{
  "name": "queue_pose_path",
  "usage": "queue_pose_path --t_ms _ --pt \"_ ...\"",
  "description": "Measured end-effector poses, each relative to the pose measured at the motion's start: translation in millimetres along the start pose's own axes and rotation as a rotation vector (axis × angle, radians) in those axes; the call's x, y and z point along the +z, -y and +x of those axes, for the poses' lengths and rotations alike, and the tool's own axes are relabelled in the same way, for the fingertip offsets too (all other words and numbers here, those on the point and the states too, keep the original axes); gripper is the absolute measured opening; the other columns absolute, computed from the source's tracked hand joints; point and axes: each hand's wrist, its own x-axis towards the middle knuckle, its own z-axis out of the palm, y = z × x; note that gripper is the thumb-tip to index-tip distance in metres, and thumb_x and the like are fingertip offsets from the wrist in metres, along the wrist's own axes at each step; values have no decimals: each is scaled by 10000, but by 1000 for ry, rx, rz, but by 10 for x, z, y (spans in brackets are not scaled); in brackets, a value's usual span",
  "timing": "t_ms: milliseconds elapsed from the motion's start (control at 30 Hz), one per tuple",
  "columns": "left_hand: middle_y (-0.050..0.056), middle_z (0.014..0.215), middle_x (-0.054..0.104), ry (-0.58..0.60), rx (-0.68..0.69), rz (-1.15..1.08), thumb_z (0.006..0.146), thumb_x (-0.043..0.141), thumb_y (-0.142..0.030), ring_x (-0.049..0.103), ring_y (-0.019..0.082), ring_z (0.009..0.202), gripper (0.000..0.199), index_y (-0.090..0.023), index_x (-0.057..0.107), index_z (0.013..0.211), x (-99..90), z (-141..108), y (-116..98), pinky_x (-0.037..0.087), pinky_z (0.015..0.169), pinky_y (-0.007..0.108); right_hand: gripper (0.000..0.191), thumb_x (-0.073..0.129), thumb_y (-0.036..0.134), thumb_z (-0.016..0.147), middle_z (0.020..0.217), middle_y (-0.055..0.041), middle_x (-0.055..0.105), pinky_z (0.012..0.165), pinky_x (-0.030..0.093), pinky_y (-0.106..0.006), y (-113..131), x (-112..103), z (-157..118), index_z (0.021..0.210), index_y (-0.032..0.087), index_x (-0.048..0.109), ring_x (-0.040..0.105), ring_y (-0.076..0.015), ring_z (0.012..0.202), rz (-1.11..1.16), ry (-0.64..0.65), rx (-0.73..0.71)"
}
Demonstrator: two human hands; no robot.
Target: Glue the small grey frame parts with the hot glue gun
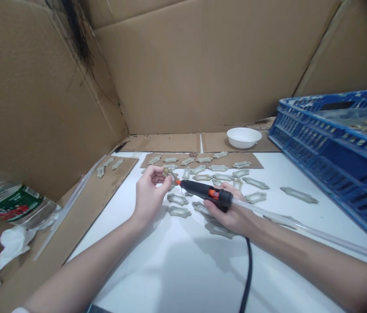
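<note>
Black glue gun [199, 189] was wrapped tight in the right hand [227, 208], its orange tip right by a little beige frame [169, 174] that the left hand [150, 195] had pinched narrow between thumb and fingers. Long clear glue stick [300, 228] poked out the back, and a black cord [247, 278] trailed down. More frames [255, 183] lay around on cardboard [246, 157] and the white table [121, 243], with a bowl [243, 137] and blue crate [333, 148] beyond.

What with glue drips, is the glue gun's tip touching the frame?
Cannot tell: the head view shows the glue gun's tip beside the frame, the spot too small to judge.
</note>
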Motion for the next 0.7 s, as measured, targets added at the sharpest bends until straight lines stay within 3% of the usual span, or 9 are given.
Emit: queue_pose_path --t_ms 700 --pt "-13 730 567 -28 120 122 719 564 -219 564 116 694 106 -189 463 736 7 -16 24 439 661 230 332 404 397 790 490 12 413 485 318 -246 45 -12 -11 527 195 396 395 -122 476 -103 41 173"
